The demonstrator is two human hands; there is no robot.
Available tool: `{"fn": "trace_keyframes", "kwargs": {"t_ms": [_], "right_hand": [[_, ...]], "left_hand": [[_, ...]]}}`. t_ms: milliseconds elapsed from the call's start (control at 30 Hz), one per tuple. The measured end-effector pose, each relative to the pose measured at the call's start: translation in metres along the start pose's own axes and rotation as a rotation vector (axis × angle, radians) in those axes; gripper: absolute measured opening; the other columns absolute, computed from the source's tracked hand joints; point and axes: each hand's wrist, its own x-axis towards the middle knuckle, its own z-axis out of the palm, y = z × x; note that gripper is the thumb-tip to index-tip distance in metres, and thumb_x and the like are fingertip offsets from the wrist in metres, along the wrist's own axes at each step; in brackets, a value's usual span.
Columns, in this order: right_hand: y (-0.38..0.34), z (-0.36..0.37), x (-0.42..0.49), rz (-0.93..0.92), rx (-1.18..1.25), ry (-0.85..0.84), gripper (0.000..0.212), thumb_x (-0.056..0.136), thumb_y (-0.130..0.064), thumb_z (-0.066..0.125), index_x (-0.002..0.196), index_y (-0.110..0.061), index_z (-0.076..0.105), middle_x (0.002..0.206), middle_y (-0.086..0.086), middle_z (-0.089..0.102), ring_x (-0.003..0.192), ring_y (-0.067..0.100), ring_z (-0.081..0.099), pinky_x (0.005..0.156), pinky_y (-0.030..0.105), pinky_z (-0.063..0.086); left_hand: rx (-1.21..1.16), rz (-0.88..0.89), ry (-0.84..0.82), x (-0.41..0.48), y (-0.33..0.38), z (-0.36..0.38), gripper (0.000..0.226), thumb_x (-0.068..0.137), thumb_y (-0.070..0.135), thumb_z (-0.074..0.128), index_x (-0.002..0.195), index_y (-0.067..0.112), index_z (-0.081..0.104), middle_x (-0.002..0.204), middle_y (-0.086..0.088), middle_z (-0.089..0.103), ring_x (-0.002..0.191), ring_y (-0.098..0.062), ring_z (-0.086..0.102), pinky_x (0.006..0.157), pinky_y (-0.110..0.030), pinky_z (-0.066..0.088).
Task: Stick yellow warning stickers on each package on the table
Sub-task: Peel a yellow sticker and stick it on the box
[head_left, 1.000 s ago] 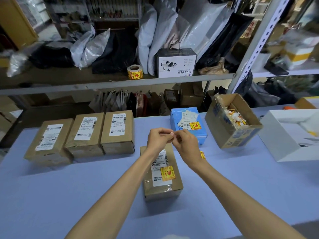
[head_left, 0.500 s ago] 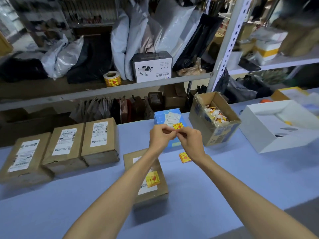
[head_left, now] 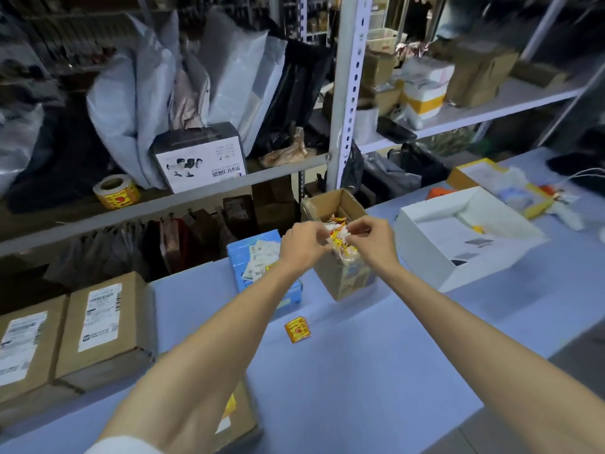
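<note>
**Q:** What is the state of the hands?

**A:** The left hand (head_left: 302,245) and right hand (head_left: 373,244) meet directly above the open brown cardboard box (head_left: 340,283). The fingertips of both pinch one small pale scrap (head_left: 340,231). Blur merges its edges with the yellow-and-white litter inside the box.

**Q:** Where are the stickers and packages?

**A:** A loose yellow square sticker (head_left: 298,329) lies on the blue table (head_left: 376,371), in front of the box. Just left of the box sits a flat blue package (head_left: 248,257), its yellow sticker partly covered by the left wrist. Further left stand two brown cardboard packages (head_left: 101,326), the outer one cut off at the frame edge. Nearer the camera, a brown stickered package (head_left: 244,417) is mostly hidden beneath the left forearm.
</note>
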Motion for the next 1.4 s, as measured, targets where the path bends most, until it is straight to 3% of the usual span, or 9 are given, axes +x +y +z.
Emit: {"fn": "trace_keyframes", "kwargs": {"t_ms": [167,367,533,633,933,1100,1167,1267,1400], "right_hand": [[0.001,-0.009,0.044,-0.043,-0.074,-0.017,0.021,0.073,0.004,0.068,0.083,-0.014,0.075,0.079,-0.003,0.07,0.078,0.009,0.065,0.07,0.023,0.052],[0.005,0.002,0.063,-0.055,-0.168,-0.113,0.024,0.075,0.001,0.065,0.095,-0.009,0.075,0.093,0.004,0.073,0.091,0.015,0.065,0.081,0.031,0.054],[-0.003,0.016,0.048,-0.098,-0.174,-0.154,0.016,0.081,-0.008,0.065,0.093,-0.011,0.075,0.091,0.002,0.073,0.086,0.014,0.065,0.075,0.03,0.052],[-0.015,0.031,0.029,-0.133,-0.176,-0.208,0.016,0.081,-0.008,0.064,0.092,-0.011,0.075,0.091,0.004,0.073,0.087,0.015,0.065,0.077,0.03,0.052],[-0.036,0.131,-0.083,-0.171,-0.173,-0.567,0.018,0.081,-0.007,0.065,0.097,-0.005,0.072,0.098,0.009,0.072,0.089,0.019,0.065,0.077,0.028,0.047],[-0.033,0.165,-0.141,-0.141,-0.16,-0.698,0.022,0.082,-0.008,0.066,0.103,-0.002,0.07,0.103,0.01,0.071,0.096,0.022,0.065,0.08,0.028,0.047],[-0.034,0.174,-0.155,-0.119,-0.15,-0.719,0.022,0.082,-0.007,0.066,0.103,-0.001,0.069,0.104,0.012,0.07,0.098,0.024,0.065,0.083,0.03,0.048],[-0.032,0.182,-0.176,-0.082,-0.154,-0.737,0.027,0.081,-0.006,0.065,0.108,-0.001,0.064,0.105,0.012,0.068,0.099,0.025,0.064,0.085,0.031,0.048],[-0.025,0.182,-0.204,-0.041,-0.124,-0.672,0.04,0.079,-0.007,0.068,0.117,-0.002,0.054,0.111,0.012,0.062,0.1,0.024,0.06,0.086,0.035,0.051]], "left_hand": [[0.302,0.024,-0.112,0.041,0.015,-0.003,0.035,0.081,0.029,0.07,0.114,0.02,0.064,0.115,-0.008,0.065,0.104,-0.03,0.061,0.077,-0.035,0.045],[0.268,-0.02,-0.075,0.05,0.017,-0.007,0.031,0.08,0.03,0.068,0.106,0.015,0.068,0.107,-0.011,0.066,0.096,-0.032,0.062,0.075,-0.034,0.048],[0.238,-0.058,-0.042,0.033,0.003,-0.014,0.022,0.078,0.03,0.066,0.097,0.018,0.07,0.099,-0.006,0.07,0.091,-0.03,0.065,0.071,-0.034,0.049],[0.229,-0.098,-0.012,0.01,-0.014,-0.022,0.028,0.079,0.033,0.068,0.103,0.019,0.068,0.105,-0.005,0.07,0.098,-0.029,0.064,0.077,-0.035,0.05],[0.015,-0.518,0.096,-0.131,-0.117,-0.036,0.025,0.078,0.031,0.067,0.101,0.019,0.068,0.102,-0.003,0.07,0.099,-0.025,0.063,0.082,-0.033,0.049],[-0.089,-0.692,0.231,-0.207,-0.16,-0.039,0.022,0.074,0.015,0.063,0.095,0.019,0.07,0.108,-0.006,0.066,0.108,-0.025,0.06,0.089,-0.034,0.049],[-0.096,-0.743,0.281,-0.23,-0.168,-0.04,0.031,0.077,0.009,0.06,0.107,0.018,0.066,0.117,-0.008,0.058,0.116,-0.025,0.051,0.094,-0.034,0.044],[-0.13,-0.838,0.298,-0.258,-0.174,-0.035,0.061,0.079,0.012,0.068,0.133,0.009,0.041,0.133,-0.011,0.04,0.127,-0.029,0.037,0.1,-0.037,0.037],[-0.418,-0.962,0.232,-0.281,-0.187,-0.014,0.07,0.076,0.024,0.075,0.132,0.005,0.038,0.133,-0.012,0.044,0.124,-0.028,0.047,0.098,-0.037,0.043]]}}
